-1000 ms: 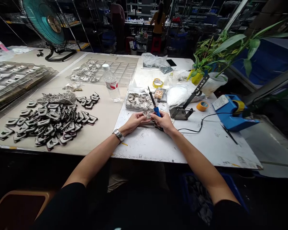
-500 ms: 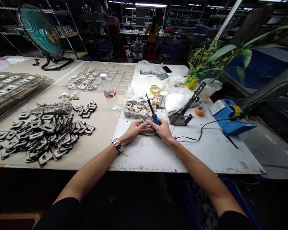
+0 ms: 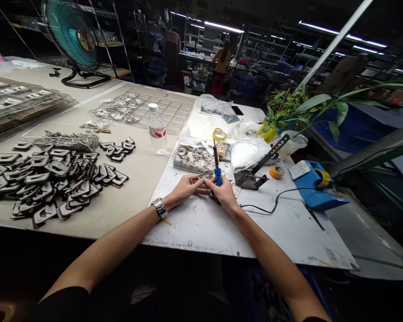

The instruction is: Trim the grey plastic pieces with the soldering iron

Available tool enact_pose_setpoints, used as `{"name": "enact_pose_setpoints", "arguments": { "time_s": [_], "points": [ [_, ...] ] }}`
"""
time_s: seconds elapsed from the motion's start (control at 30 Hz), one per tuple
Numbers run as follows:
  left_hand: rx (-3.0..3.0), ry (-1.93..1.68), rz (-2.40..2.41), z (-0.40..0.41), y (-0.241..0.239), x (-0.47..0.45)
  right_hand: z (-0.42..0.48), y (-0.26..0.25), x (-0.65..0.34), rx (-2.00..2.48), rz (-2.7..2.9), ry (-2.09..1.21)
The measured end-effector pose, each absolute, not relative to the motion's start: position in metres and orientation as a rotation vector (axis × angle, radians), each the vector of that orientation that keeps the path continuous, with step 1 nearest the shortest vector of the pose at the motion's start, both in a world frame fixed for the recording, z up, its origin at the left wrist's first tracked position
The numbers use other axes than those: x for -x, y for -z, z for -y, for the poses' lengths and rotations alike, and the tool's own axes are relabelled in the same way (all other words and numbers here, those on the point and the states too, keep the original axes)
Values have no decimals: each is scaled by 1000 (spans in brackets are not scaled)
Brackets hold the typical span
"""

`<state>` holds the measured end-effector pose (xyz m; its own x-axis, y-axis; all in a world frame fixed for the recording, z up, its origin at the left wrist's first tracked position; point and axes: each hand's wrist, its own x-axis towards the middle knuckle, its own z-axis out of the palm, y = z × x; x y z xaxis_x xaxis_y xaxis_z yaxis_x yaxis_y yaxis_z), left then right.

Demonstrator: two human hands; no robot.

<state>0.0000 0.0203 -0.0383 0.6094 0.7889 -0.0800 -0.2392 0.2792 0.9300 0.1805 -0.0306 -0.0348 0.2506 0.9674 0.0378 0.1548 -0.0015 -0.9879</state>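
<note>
Your white table (image 3: 221,228) has bare room toward its near edge; the heap of dark flat parts (image 3: 53,179) fills the left, well apart. Just beyond your hands sit the tray of pale pieces (image 3: 193,157) and the iron stand (image 3: 255,176), so forward room is tight. Your right hand (image 3: 223,194) grips the soldering iron (image 3: 216,167) tip-up; your left hand (image 3: 184,188) pinches a small piece (image 3: 203,180) where the two hands meet. This looks like positioning, not heating: bringing the tip down calls for a wrist turn, clear of the cord (image 3: 275,203)
</note>
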Motion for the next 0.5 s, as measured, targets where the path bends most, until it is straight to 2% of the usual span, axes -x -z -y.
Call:
{"name": "enact_pose_setpoints", "arguments": {
  "time_s": [0.5],
  "points": [
    [-1118,-789,-723,-22,41,0,40,25,-191,1312,1065,-1129]
  ]
}}
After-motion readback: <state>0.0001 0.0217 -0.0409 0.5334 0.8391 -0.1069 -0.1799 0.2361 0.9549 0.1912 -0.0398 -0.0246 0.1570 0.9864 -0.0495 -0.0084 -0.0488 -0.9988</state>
